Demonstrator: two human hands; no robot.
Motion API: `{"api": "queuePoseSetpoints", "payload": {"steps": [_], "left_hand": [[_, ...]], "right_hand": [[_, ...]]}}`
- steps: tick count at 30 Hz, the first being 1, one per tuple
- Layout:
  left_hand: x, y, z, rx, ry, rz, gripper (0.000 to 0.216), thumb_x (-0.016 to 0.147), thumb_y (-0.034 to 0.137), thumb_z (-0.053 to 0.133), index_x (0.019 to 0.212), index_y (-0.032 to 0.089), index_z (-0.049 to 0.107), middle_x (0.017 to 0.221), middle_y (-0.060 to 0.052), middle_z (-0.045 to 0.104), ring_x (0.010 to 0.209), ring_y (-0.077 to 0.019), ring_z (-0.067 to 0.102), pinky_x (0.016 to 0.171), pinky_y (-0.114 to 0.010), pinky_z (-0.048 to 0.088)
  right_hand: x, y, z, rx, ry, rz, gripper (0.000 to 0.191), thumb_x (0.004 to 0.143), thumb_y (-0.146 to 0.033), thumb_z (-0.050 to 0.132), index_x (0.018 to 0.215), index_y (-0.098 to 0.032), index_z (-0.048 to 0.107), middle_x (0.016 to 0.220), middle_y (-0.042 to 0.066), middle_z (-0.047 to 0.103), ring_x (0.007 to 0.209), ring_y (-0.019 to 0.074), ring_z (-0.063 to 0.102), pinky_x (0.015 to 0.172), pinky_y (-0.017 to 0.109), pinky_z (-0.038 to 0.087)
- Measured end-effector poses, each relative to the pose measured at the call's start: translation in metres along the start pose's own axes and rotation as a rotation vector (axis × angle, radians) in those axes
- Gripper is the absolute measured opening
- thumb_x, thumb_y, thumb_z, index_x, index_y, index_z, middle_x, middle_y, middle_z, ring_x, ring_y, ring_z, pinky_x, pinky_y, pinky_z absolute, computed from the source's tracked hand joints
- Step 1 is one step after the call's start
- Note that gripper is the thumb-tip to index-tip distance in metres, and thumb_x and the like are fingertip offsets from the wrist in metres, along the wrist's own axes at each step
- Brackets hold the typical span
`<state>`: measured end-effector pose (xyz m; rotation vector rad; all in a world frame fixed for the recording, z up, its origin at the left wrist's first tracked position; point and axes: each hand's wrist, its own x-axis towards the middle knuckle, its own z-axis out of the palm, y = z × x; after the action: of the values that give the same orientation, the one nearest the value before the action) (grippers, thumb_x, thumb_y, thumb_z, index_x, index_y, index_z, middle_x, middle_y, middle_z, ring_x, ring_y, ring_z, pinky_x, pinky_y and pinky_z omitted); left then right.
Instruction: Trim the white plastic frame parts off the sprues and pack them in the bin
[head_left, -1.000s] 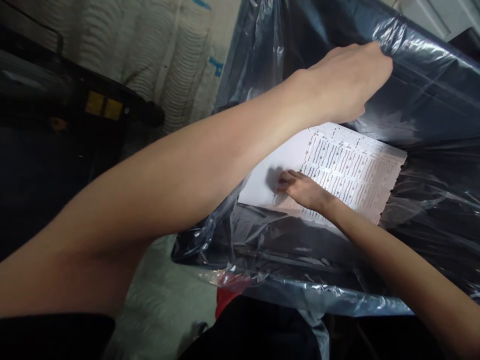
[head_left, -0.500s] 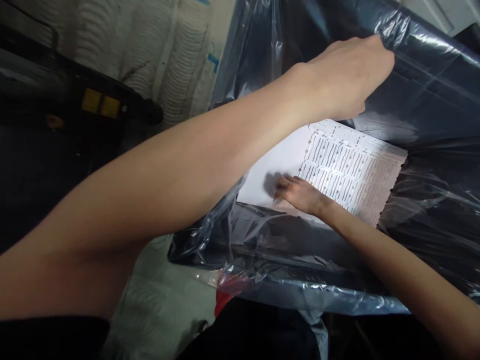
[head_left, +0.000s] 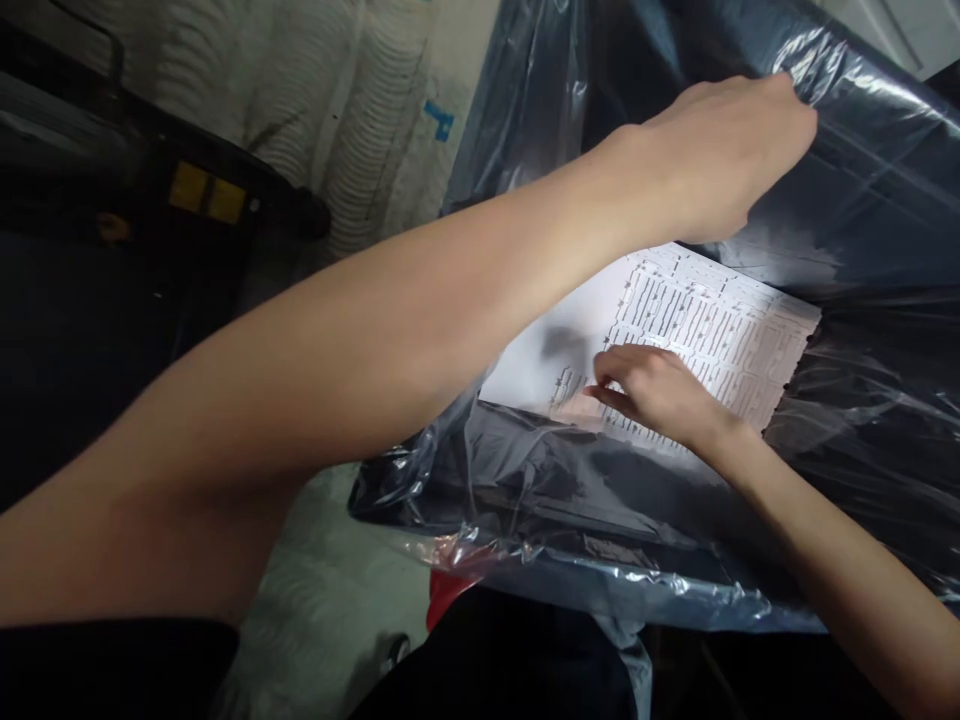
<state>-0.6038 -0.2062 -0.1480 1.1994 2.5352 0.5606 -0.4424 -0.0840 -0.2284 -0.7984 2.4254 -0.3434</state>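
R hand [head_left: 652, 385] over lower L part of the white slotted pcs [head_left: 697, 325], palm down. Thumb & fingers slightly spread, gap between them visible; nothing seen in the grip. Shadow falls on the plain white sheet [head_left: 525, 365] just L of fingertips, so hand looks a bit above the surface; contact w/ the pcs hard to judge.

L hand [head_left: 731, 160]: arm reaches across from L, back of hand up, near the far wall of the dark bin [head_left: 900, 170]. Fingers curled out of sight on the far side; can't tell if clenched, loose or grasping the clear film [head_left: 517, 460].

Pcs: inside bin, rows of thin dark slots, tabbed edge on the R, laid flat on the sheet. Sheet's plain end sticks out L, partly under L forearm. Film lines bin, wrinkled, draped over near rim.

Surroundings: red item [head_left: 446, 598] below near rim; blue tape [head_left: 441, 120] upper L of bin; black equip. w/ two yellow labels [head_left: 206, 193] far L.
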Motion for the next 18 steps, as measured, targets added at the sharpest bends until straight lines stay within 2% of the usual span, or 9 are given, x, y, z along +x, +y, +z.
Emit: {"api": "queuePoseSetpoints", "payload": {"steps": [2, 4, 6, 8, 10, 12, 14, 16, 18], "left_hand": [[0.001, 0.000, -0.001, 0.000, 0.001, 0.000, 0.039, 0.098, 0.013, 0.067, 0.137, 0.009, 0.068, 0.137, -0.021, 0.066, 0.133, -0.0442, 0.064, 0.109, -0.054, 0.054], [0.003, 0.001, -0.002, 0.015, -0.022, -0.011, 0.039, 0.100, 0.012, 0.063, 0.139, 0.010, 0.066, 0.138, -0.018, 0.066, 0.134, -0.0422, 0.063, 0.109, -0.054, 0.054], [0.005, 0.002, -0.003, 0.037, -0.060, -0.035, 0.039, 0.102, 0.012, 0.060, 0.141, 0.011, 0.064, 0.138, -0.015, 0.064, 0.136, -0.0395, 0.063, 0.110, -0.054, 0.052], [0.007, 0.003, -0.005, 0.047, -0.074, -0.044, 0.039, 0.101, 0.008, 0.056, 0.140, 0.011, 0.064, 0.138, -0.011, 0.064, 0.138, -0.0370, 0.062, 0.111, -0.054, 0.051], [0.007, 0.003, -0.005, 0.057, -0.072, -0.042, 0.045, 0.098, 0.000, 0.050, 0.139, 0.012, 0.063, 0.138, -0.009, 0.063, 0.140, -0.0354, 0.061, 0.111, -0.054, 0.050], [0.006, 0.000, -0.002, 0.063, -0.073, -0.031, 0.054, 0.093, -0.007, 0.040, 0.137, 0.013, 0.063, 0.139, -0.008, 0.062, 0.139, -0.0339, 0.062, 0.109, -0.053, 0.050], [0.007, -0.004, 0.002, 0.055, -0.065, -0.016, 0.056, 0.090, -0.006, 0.032, 0.133, 0.010, 0.064, 0.136, -0.009, 0.063, 0.138, -0.0334, 0.063, 0.107, -0.054, 0.050], [0.009, -0.004, 0.005, 0.002, -0.018, 0.018, 0.052, 0.094, 0.000, 0.026, 0.129, 0.005, 0.064, 0.132, -0.012, 0.065, 0.135, -0.0329, 0.064, 0.105, -0.056, 0.050], [0.010, 0.009, 0.005, -0.083, 0.042, 0.106, 0.048, 0.100, 0.008, 0.025, 0.129, 0.002, 0.062, 0.127, -0.012, 0.068, 0.130, -0.0276, 0.068, 0.106, -0.054, 0.051]], "right_hand": [[-0.022, 0.002, -0.011, -0.034, 0.018, 0.123, 0.023, 0.111, -0.036, 0.056, 0.095, -0.023, 0.066, 0.074, 0.004, 0.066, 0.068, 0.0224, 0.064, 0.062, 0.037, 0.046], [-0.050, -0.001, -0.019, -0.048, 0.024, 0.203, 0.021, 0.111, -0.035, 0.053, 0.100, -0.022, 0.065, 0.066, 0.002, 0.062, 0.056, 0.0202, 0.059, 0.055, 0.035, 0.039], [-0.083, -0.009, -0.022, 0.035, 0.037, 0.230, 0.019, 0.112, -0.030, 0.049, 0.118, -0.020, 0.064, 0.073, 0.003, 0.067, 0.059, 0.0191, 0.064, 0.054, 0.033, 0.041], [-0.117, -0.024, -0.023, 0.169, 0.090, 0.252, 0.030, 0.113, -0.024, 0.044, 0.139, -0.021, 0.058, 0.092, 0.006, 0.074, 0.076, 0.0184, 0.073, 0.062, 0.029, 0.050], [-0.148, -0.046, -0.022, 0.239, 0.186, 0.292, 0.038, 0.112, -0.021, 0.044, 0.149, -0.024, 0.054, 0.114, 0.007, 0.074, 0.096, 0.0177, 0.075, 0.076, 0.028, 0.056], [-0.171, -0.070, -0.015, 0.240, 0.299, 0.357, 0.038, 0.112, -0.019, 0.046, 0.147, -0.025, 0.057, 0.126, 0.007, 0.071, 0.108, 0.0178, 0.072, 0.089, 0.028, 0.056], [-0.183, -0.095, -0.003, 0.229, 0.443, 0.441, 0.033, 0.109, -0.017, 0.052, 0.140, -0.025, 0.063, 0.125, 0.006, 0.071, 0.108, 0.0182, 0.071, 0.093, 0.029, 0.054], [-0.185, -0.115, 0.016, 0.218, 0.613, 0.537, 0.028, 0.107, -0.013, 0.056, 0.131, -0.023, 0.067, 0.116, 0.005, 0.074, 0.100, 0.0182, 0.072, 0.091, 0.030, 0.053], [-0.180, -0.125, 0.035, 0.152, 0.764, 0.607, 0.026, 0.106, -0.009, 0.055, 0.126, -0.021, 0.067, 0.105, 0.004, 0.076, 0.092, 0.0179, 0.072, 0.087, 0.032, 0.052]]}}
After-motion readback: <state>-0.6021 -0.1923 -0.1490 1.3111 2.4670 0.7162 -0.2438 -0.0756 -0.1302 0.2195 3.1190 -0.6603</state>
